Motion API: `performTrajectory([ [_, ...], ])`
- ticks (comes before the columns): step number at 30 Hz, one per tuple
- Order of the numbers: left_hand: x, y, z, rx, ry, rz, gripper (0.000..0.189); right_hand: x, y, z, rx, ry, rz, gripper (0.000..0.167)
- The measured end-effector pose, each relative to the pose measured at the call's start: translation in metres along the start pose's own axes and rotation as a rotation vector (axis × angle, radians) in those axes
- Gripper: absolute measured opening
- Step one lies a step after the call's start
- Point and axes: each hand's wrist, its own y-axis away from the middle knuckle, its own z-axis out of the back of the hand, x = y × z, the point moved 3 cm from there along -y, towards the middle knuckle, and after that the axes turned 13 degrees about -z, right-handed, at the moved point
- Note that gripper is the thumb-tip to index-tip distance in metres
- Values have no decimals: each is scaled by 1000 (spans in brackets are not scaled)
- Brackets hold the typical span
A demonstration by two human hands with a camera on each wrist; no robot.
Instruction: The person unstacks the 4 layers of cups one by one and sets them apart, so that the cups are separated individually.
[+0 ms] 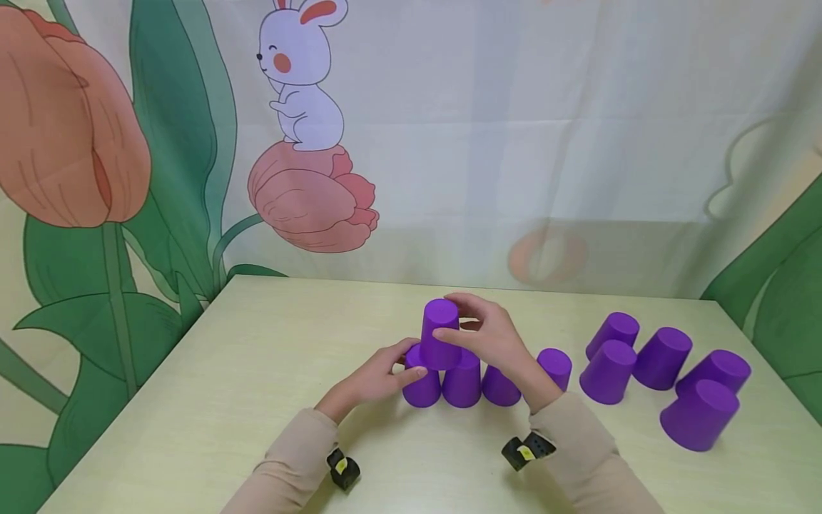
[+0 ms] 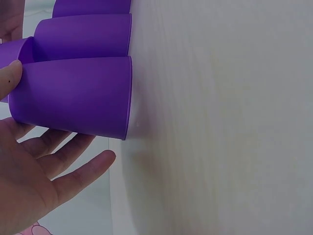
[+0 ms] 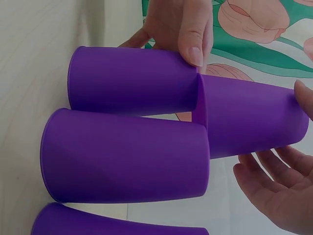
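At the centre of the head view, an upper purple cup (image 1: 440,321) is held mouth-down by the right grip (image 1: 491,334), pinched between thumb and fingers, its rim placed at the bases of the leftmost cup (image 1: 424,392) and the second cup (image 1: 462,384). The leftmost cup is grasped by the left grip (image 1: 375,375), thumb on the near side. The third cup (image 1: 501,387) and fourth cup (image 1: 554,364) are partly hidden by the right forearm (image 1: 539,385). Five more cups (image 1: 606,375) are stood mouth-down on the bench (image 1: 276,343), right of frame.
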Motion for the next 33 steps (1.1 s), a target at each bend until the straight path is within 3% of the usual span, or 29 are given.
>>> performTrajectory([
  [12, 1, -1, 0, 1, 6, -5, 41, -5, 2, 1, -22, -1, -14, 51],
  [26, -2, -1, 0, 1, -2, -22, 35, -3, 21, 14, -53, 34, -10, 50],
  [33, 0, 0, 0, -5, -15, 6, 36, -2, 31, 22, -62, 38, 2, 50],
])
